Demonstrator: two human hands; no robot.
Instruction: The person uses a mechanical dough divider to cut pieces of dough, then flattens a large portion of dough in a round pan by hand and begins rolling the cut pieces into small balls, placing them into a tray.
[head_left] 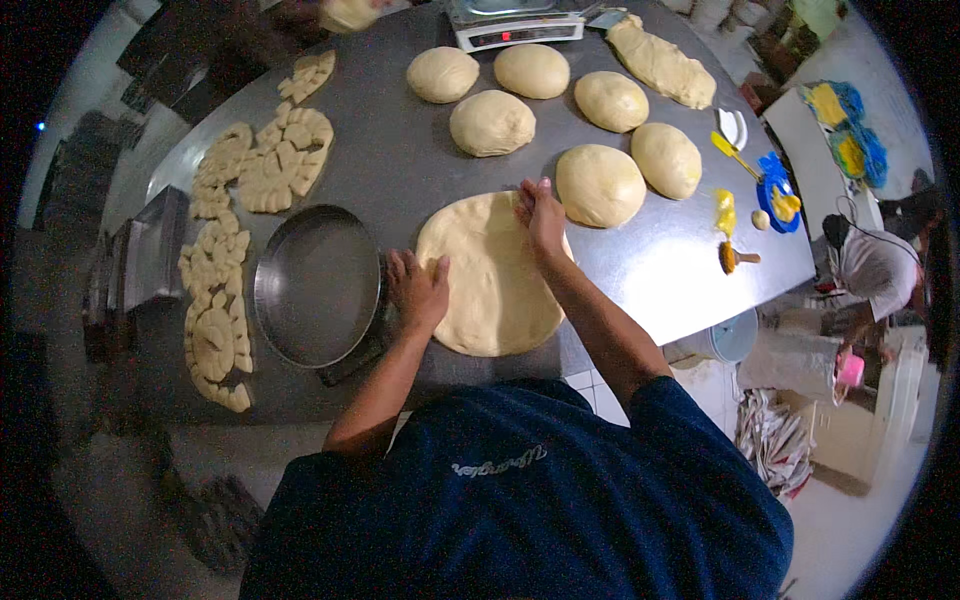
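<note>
We press a flat, smooth disc of pale dough near the steel tabletop's front edge — left hand spread flat, right hand pinching its rim — six round dough balls behind.

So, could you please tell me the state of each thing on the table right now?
flattened dough: spread flat, both hands on it
left hand: open, on its left edge
right hand: fingers pinching its far edge
round pan: empty, beside the dough
dough balls: six, unflattened
cut dough pieces: laid out flat
scale: display lit
</note>
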